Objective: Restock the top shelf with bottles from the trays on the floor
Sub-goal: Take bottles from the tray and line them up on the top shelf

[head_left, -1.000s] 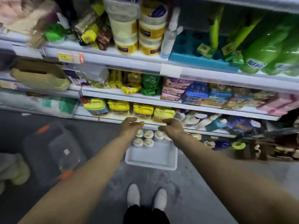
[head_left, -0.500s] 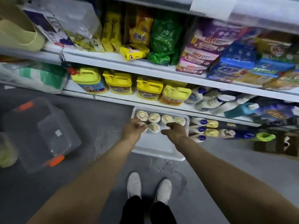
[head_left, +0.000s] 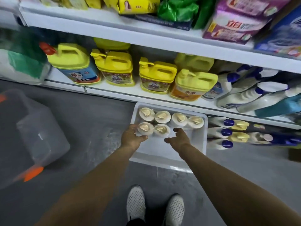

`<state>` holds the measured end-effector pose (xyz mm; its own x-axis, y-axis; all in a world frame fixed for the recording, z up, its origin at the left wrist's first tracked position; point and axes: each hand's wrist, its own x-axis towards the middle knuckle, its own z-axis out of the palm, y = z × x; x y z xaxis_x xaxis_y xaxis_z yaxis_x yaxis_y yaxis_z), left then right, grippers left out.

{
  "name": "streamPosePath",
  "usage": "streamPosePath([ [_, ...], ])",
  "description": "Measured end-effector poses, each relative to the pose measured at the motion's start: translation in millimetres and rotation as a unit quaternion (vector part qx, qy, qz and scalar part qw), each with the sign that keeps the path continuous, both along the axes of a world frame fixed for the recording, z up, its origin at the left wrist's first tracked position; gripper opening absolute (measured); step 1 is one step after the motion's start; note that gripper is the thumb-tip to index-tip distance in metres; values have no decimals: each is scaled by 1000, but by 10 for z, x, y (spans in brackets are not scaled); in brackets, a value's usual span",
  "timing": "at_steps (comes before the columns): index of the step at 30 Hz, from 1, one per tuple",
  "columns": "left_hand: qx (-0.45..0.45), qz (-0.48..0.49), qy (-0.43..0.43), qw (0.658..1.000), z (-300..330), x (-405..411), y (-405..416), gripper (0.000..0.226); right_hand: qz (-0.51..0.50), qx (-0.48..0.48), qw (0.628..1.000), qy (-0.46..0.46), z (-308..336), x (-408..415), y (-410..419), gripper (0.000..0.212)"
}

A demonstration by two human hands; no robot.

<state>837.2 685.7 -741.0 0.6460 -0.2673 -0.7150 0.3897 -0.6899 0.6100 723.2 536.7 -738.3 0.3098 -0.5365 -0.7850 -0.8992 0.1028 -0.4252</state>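
Observation:
A white tray [head_left: 197, 145] lies on the floor against the lowest shelf and holds several white pump bottles with cream caps. My left hand [head_left: 131, 138] curls round the front-left bottle [head_left: 145, 128], fingers behind it and thumb in front. The neighbouring bottle [head_left: 162, 130] stands just right of it. My right hand [head_left: 179, 137] hovers over the tray's bare middle, fingers spread and relaxed, holding nothing, close to that neighbouring bottle. The top shelf is out of view.
Yellow detergent jugs [head_left: 157, 77] line the lowest shelf above the tray. White and blue-capped bottles [head_left: 225, 132] lie on the floor to the right. A clear storage bin [head_left: 35, 136] with orange latches stands at left. My shoes [head_left: 136, 203] are just behind the tray.
The view has tilted down from the upper shelves. Both hands dropped into the tray; my left hand has closed round the front-left bottle, and my right hand has opened beside it.

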Motion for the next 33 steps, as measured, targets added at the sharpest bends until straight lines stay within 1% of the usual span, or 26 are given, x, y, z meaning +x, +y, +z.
streamPosePath([
  [6,-8,-30,3,1000,-809,82,-98,93,36,-10,999,1,-731,54,-74,84],
  [8,-20,-20,15,999,-980,80,-101,98,42,-13,999,-8,-898,65,-79,87],
  [11,-54,1,29,998,-1172,62,-99,96,62,-25,998,-14,-1089,94,-67,92],
  [14,-85,29,50,995,-1264,30,-109,91,66,-43,997,-19,-1165,128,-68,88],
  [15,-92,31,43,994,-1296,21,-108,88,72,-51,996,-19,-1178,133,-69,85],
  [17,-69,43,23,996,-1336,26,-139,82,85,-66,994,-15,-1199,152,-73,80],
  [18,-53,35,2,998,-1359,19,-146,79,94,-75,993,-11,-1206,159,-70,79],
  [20,-53,29,-8,998,-1361,5,-158,69,119,-93,989,-2,-1220,176,-55,79],
  [22,-27,13,-32,999,-1384,-2,-159,64,135,-111,985,4,-1216,195,-40,75],
  [23,-26,15,-48,998,-1378,-7,-156,65,140,-120,983,4,-1215,201,-32,73],
  [26,-36,14,-63,997,-1367,-34,-147,80,156,-141,978,-7,-1213,174,-5,72],
  [27,-40,16,-58,997,-1319,-41,-139,81,160,-144,976,-10,-1196,161,-3,72],
  [29,-37,22,-44,998,-1231,-64,-134,79,163,-141,976,-11,-1133,127,-6,72],
  [33,-38,11,-47,998,-926,-119,-71,78,166,-121,979,-6,-817,50,-32,72],
])
